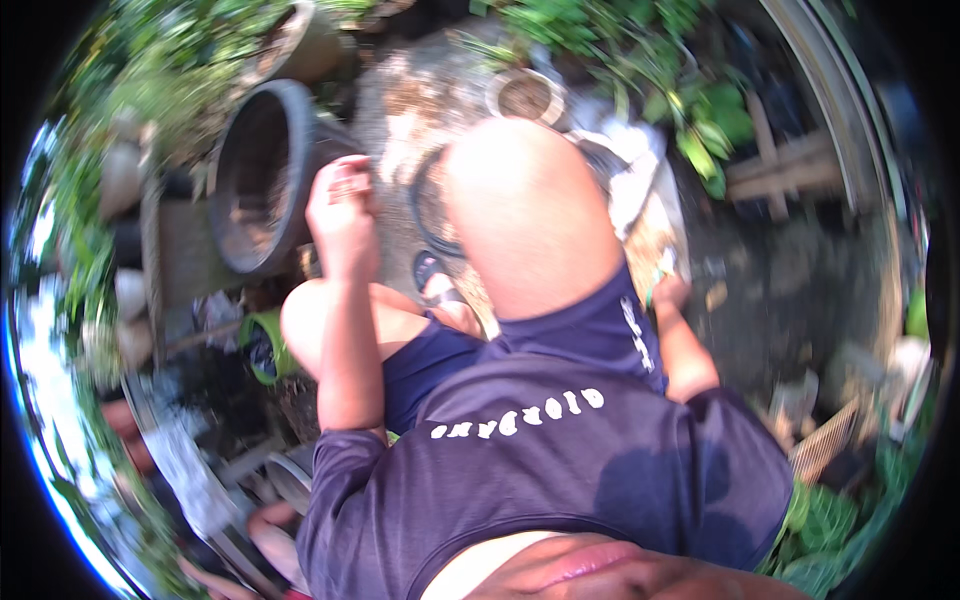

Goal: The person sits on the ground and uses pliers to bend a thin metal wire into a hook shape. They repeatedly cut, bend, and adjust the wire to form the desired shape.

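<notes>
My left hand (341, 202) is raised past my left knee with its fingers curled in. Nothing shows in it, though it is blurred. Just beyond it a large dark plastic pot (300, 180) leans on its side, with some soil inside. Low beside my right thigh, my right hand (670, 291) grips a small whitish-green object (666, 262), too blurred to name. A pale sack (637, 176) lies near that hand, with brown material beside it. Partly hidden behind my right knee is a round black tub (427, 202) on the ground.
A small round pot (525, 97) of soil stands ahead, near leafy plants (705, 127). To the left are a green bucket (270, 346) and another planter (300, 45). Wooden boards (780, 169) lie at the right. Another person's arm (274, 525) shows at lower left.
</notes>
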A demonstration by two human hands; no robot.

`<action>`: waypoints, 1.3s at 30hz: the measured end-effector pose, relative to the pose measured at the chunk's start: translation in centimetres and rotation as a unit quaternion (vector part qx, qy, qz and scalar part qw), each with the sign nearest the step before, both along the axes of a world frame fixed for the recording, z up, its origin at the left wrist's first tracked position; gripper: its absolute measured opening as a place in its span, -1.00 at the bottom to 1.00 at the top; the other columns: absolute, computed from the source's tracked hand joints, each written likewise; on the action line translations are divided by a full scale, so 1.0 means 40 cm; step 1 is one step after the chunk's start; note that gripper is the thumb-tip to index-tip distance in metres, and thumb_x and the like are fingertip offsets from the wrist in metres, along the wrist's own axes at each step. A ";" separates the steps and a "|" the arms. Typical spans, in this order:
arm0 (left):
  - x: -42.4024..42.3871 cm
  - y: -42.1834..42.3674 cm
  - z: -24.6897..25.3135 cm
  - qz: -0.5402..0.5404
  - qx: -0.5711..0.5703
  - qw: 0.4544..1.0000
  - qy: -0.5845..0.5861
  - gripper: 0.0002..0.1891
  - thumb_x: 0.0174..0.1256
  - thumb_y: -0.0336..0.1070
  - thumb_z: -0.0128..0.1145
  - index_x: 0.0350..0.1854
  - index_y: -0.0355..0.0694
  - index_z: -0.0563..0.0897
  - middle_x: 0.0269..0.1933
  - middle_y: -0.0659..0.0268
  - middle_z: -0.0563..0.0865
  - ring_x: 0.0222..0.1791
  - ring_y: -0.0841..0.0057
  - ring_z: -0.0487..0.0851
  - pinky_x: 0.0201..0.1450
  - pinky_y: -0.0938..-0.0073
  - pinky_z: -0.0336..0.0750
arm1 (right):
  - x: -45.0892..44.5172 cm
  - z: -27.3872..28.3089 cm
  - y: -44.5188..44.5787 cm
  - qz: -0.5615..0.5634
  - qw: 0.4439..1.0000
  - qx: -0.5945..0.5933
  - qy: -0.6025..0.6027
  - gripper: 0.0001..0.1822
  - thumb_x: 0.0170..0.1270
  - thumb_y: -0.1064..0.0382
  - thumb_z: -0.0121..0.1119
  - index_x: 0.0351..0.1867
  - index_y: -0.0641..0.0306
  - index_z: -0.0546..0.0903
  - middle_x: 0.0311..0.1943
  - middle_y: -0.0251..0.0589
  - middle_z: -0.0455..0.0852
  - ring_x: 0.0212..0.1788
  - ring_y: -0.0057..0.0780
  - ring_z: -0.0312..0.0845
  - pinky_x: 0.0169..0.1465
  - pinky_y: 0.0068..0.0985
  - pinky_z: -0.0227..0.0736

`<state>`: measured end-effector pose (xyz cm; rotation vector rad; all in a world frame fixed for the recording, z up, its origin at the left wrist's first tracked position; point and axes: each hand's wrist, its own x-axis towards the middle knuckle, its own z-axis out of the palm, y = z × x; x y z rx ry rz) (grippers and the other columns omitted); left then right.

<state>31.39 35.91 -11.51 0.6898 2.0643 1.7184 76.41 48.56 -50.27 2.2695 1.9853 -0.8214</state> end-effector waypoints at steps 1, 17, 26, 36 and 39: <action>-0.018 0.040 0.010 -0.045 0.009 0.999 0.007 -0.76 0.67 -0.18 -0.02 -0.04 -0.23 0.63 -0.42 0.55 0.46 -0.52 0.83 0.34 -0.49 0.72 0.23 | 0.047 -0.065 0.005 -0.028 0.999 -0.030 0.022 -0.64 0.26 -0.01 0.27 -0.20 0.25 0.80 -0.28 0.12 0.81 -0.19 0.02 0.79 -0.07 -0.11 0.65; -0.007 -0.036 0.058 -0.091 0.134 0.985 -0.051 -0.71 0.68 -0.18 -0.07 -0.11 -0.25 0.65 -0.42 0.49 0.52 -0.37 0.72 0.43 -0.25 0.60 0.39 | 0.040 -0.046 -0.031 0.148 0.981 -0.122 -0.017 -0.78 0.12 0.14 0.18 -0.38 0.26 0.66 -0.49 -0.06 0.66 -0.43 -0.12 0.60 -0.30 -0.22 0.51; -0.022 -0.081 0.076 -0.045 0.172 0.984 -0.019 -0.70 0.69 -0.20 -0.10 -0.11 -0.27 0.64 -0.42 0.48 0.50 -0.37 0.71 0.43 -0.24 0.61 0.39 | 0.005 -0.057 -0.052 0.062 0.969 -0.223 0.087 -0.87 0.10 0.21 0.09 -0.40 0.18 0.56 -0.55 -0.17 0.55 -0.54 -0.26 0.48 -0.45 -0.33 0.41; -0.047 -0.119 0.091 -0.067 0.201 0.977 0.000 -0.71 0.69 -0.09 -0.08 -0.04 -0.22 0.57 -0.44 0.57 0.38 -0.44 0.82 0.26 -0.36 0.70 0.21 | 0.020 0.068 0.058 -0.248 0.818 -0.260 0.448 -0.96 0.08 0.29 -0.01 -0.42 0.09 0.46 -0.61 -0.30 0.44 -0.67 -0.42 0.34 -0.61 -0.44 0.29; -0.051 -0.131 0.080 -0.028 0.234 0.972 0.019 -0.76 0.68 -0.11 -0.06 0.01 -0.19 0.48 -0.46 0.55 0.37 -0.46 0.81 0.26 -0.38 0.71 0.18 | -0.160 0.445 0.057 -0.111 0.781 -0.170 0.591 -0.91 -0.07 0.39 0.02 -0.46 0.18 0.45 -0.57 -0.42 0.41 -0.57 -0.52 0.35 -0.41 -0.53 0.29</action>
